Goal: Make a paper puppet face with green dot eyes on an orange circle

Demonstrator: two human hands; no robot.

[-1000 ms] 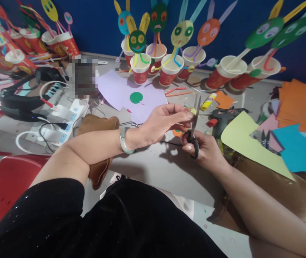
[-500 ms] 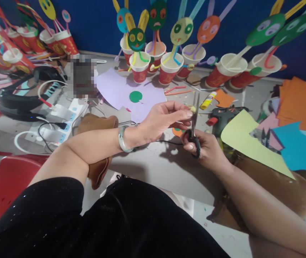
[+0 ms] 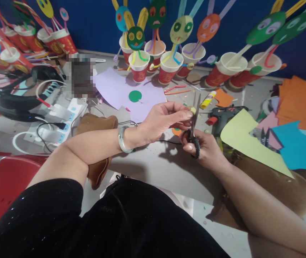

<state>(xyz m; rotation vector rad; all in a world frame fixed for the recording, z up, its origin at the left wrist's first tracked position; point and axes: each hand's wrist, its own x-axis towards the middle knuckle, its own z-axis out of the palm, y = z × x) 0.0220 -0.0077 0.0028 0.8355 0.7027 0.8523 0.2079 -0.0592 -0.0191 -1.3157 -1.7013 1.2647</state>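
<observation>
L hand [image 3: 162, 120] is over the mid tabletop [image 3: 158, 168], thumb & index fingers pinching a sm. pale-yellow paper pc [image 3: 192, 109], mostly hidden. R hand [image 3: 208, 147], just beside it on the front-edge side, has its fingers curled round the black handles of the scissors [image 3: 195, 122]; blades point up toward the back edge, tips a bit apart. Paper pc is right by the blades; can't tell if they bite it.

Orange pc [image 3: 176, 132] lies under L hand, partly covered. Btwn hands & back edge: glue stick [image 3: 208, 100], plus purple sheet [image 3: 112, 87] to the left w/ green disc [image 3: 135, 96] on it. Red cups [image 3: 170, 71] w/ paper-head figs line the back edge.

R side: glue gun [image 3: 224, 116] near R hand, then pale-yellow sheet [image 3: 238, 130], blue sheet [image 3: 303, 147], orange sheets [image 3: 303, 102] toward the back R corner. Power strip [image 3: 73, 114] & black headset [image 3: 13, 104] sit toward the L end.
</observation>
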